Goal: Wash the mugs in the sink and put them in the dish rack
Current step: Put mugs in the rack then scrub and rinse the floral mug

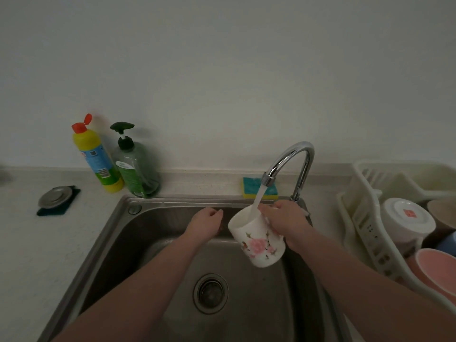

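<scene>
Currently, rinse step: running water enters the floral mug [256, 239], judged to be a fill or flush.
Mug position: over the steel sink [106, 233], at 1 o'clock from the drain [210, 293], tilted with its mouth toward 11 o'clock so the stream lands inside.
Right hand [286, 219]: grasping the mug on its handle side; the handle itself is hidden behind the fingers.
Left hand [206, 222]: holding nothing, fingers loosely curled, just beside the mug at its 9 o'clock; probably ready to rub or steady the rim.
Faucet [291, 164]: chrome gooseneck at 12 o'clock of the mug, water on.
Dish rack [362, 218]: white plastic, at 3 o'clock of the sink, near enough for a short carry; already holds a white upturned mug [407, 218] and a pink one [434, 272].
Desk [32, 243]: pale speckled; yellow cleaner bottle [97, 156] and green pump soap [135, 166] at 10 o'clock, sponge [254, 187] behind the sink, metal sink stopper [55, 197] on a dark cloth [63, 206].
Room: plain pale wall [222, 70], dim light.
</scene>
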Tool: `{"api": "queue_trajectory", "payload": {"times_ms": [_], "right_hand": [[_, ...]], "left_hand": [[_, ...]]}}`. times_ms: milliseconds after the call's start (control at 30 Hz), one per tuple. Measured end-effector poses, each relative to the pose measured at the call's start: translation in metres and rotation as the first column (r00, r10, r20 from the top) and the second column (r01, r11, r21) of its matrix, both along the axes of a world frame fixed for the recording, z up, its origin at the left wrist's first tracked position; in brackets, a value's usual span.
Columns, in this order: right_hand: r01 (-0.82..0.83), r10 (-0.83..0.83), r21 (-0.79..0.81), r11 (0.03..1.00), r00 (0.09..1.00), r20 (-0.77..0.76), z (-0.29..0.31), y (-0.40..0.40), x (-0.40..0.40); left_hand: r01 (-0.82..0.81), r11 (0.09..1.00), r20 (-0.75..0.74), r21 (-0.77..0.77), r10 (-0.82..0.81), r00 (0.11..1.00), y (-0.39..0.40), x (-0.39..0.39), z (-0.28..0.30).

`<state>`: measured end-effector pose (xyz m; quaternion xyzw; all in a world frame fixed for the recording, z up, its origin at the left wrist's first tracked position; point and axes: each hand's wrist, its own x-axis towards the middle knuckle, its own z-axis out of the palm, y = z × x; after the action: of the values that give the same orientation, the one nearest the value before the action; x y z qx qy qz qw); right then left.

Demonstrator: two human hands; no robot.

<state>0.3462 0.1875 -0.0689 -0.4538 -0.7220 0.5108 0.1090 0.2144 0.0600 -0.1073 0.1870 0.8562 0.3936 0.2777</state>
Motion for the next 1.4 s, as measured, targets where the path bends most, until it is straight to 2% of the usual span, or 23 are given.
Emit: {"api": "queue_trajectory", "payload": {"times_ms": [67,133,267,333,400,433,500,567,700,733,767,867,933,967,1033,1100,1167,1200,1233,1300,1400], "right_hand": [[-0.209,0.168,0.252,0.945,0.970,0.175,0.000,-0.006,-0.003],[-0.414,0.282,0.411,0.812,0.895,0.345,-0.001,-0.013,-0.004],[-0.655,0.397,0.520,0.549,0.751,0.527,-0.003,-0.020,-0.007],[-0.752,0.398,0.508,0.419,0.655,0.642,-0.005,-0.021,-0.008],[-0.830,0.310,0.496,0.257,0.556,0.771,-0.007,-0.021,-0.010],[-0.850,0.251,0.493,0.184,0.526,0.813,-0.009,-0.020,-0.010],[-0.855,0.174,0.506,0.115,0.519,0.837,-0.011,-0.016,-0.010],[-0.840,0.152,0.527,0.129,0.542,0.827,-0.009,-0.011,-0.009],[-0.803,0.130,0.555,0.218,0.587,0.799,-0.001,-0.005,-0.006],[-0.773,0.151,0.569,0.281,0.621,0.769,0.003,-0.005,-0.005],[-0.708,0.185,0.590,0.388,0.687,0.703,0.008,-0.004,-0.003],[-0.324,0.154,0.589,0.740,0.935,0.320,0.025,0.003,0.000],[-0.040,0.020,0.451,0.892,0.999,0.049,0.031,0.007,0.001],[0.034,-0.022,0.392,0.920,0.999,-0.036,0.031,0.005,0.000],[0.049,-0.011,0.361,0.931,0.994,-0.106,0.029,-0.001,-0.003],[0.089,-0.035,0.296,0.951,0.982,-0.184,0.025,-0.007,-0.008],[0.208,-0.164,0.121,0.971,0.939,-0.301,0.023,-0.008,-0.010],[0.251,-0.236,-0.004,0.968,0.908,-0.346,0.023,-0.007,-0.010],[0.270,-0.299,-0.129,0.954,0.880,-0.369,0.022,-0.005,-0.010],[0.253,-0.374,-0.336,0.907,0.851,-0.369,0.022,-0.004,-0.007],[0.204,-0.425,-0.523,0.827,0.838,-0.344,0.009,-0.002,-0.006]], "left_hand": [[0.030,0.997,-0.049,-0.074,-0.034,0.998,-0.004,-0.004,-0.003],[0.042,0.993,-0.075,-0.115,-0.051,0.996,-0.007,-0.008,-0.006],[0.058,0.985,-0.105,-0.160,-0.075,0.992,-0.011,-0.012,-0.010],[0.068,0.980,-0.126,-0.187,-0.093,0.988,-0.013,-0.014,-0.011],[0.070,0.977,-0.138,-0.201,-0.099,0.985,-0.014,-0.017,-0.012],[0.071,0.976,-0.137,-0.203,-0.100,0.986,-0.015,-0.017,-0.012],[0.075,0.978,-0.132,-0.196,-0.102,0.986,-0.016,-0.019,-0.013],[0.079,0.979,-0.133,-0.191,-0.105,0.986,-0.016,-0.019,-0.013],[0.091,0.981,-0.147,-0.171,-0.117,0.982,-0.014,-0.017,-0.011],[0.095,0.983,-0.146,-0.155,-0.118,0.982,-0.013,-0.016,-0.011],[0.101,0.986,-0.143,-0.133,-0.120,0.982,-0.012,-0.014,-0.010],[0.135,0.990,-0.109,-0.035,-0.138,0.984,-0.009,-0.006,-0.004],[0.140,0.989,-0.038,0.057,-0.138,0.990,-0.005,-0.003,-0.003],[0.135,0.985,0.013,0.103,-0.137,0.990,-0.002,-0.001,-0.004],[0.096,0.971,0.145,0.220,-0.130,0.981,0.003,0.005,-0.001],[-0.065,0.928,0.384,0.368,-0.088,0.919,0.009,0.013,0.006],[-0.235,0.860,0.593,0.453,-0.094,0.800,0.013,0.018,0.010],[-0.257,0.841,0.629,0.476,-0.121,0.768,0.015,0.020,0.009],[-0.215,0.840,0.608,0.498,-0.161,0.777,0.014,0.021,0.008],[-0.037,0.851,0.466,0.525,-0.251,0.849,0.011,0.020,0.004],[0.130,0.856,0.267,0.501,-0.295,0.917,0.009,0.019,-0.002]]}}
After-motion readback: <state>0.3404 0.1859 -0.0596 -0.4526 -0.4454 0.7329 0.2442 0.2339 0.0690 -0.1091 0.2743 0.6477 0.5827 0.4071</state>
